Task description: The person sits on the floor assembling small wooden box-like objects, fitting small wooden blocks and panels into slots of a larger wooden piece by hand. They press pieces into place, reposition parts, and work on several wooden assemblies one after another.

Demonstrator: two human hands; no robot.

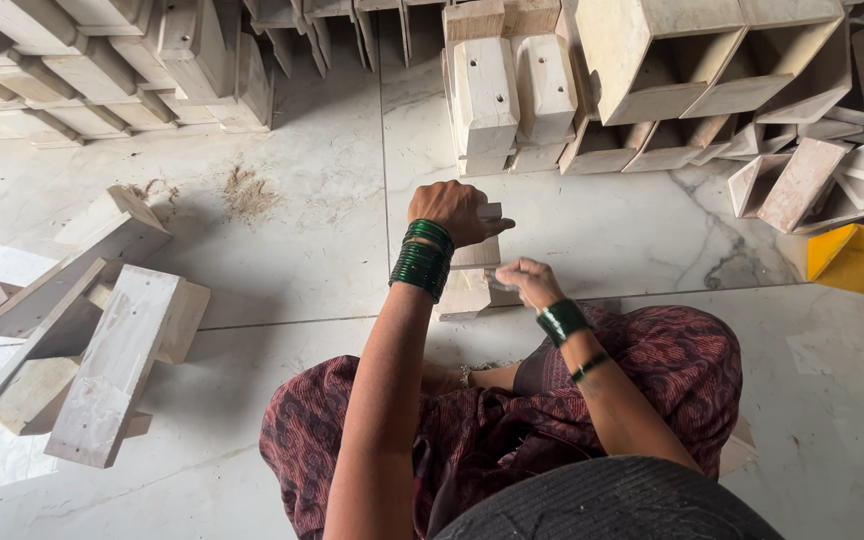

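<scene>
Along the far edge of the pale marble-patterned tile floor (pixel 302 230) stands a tall stack of open box-shaped pale wooden frames (pixel 692 80), and it looks the likeliest trouble: several lean at angles, so a knock from a swinging elbow could bring them sliding toward the seated person. To the left lies a loose heap of flat unfinished wooden boards and blocks (pixel 92 340), propped on one another and apt to shift if nudged. A bright yellow angular box (pixel 857 258) sits at the right, well apart from the work.

In front of the knees, just above the dark red patterned cloth (pixel 672 360), is the small pale wooden block assembly (pixel 474 275), resting on the floor. The left hand (pixel 455 212) is closed over its top piece, fingers wrapped round. The right hand (pixel 529 282) pinches at the side of the lower part; what it pinches is too small to tell. If the top grip slackens, I'd judge the pieces could skew. Splinters from the raw edges are another risk, and the green glass bangles (pixel 422 258) could catch.
</scene>
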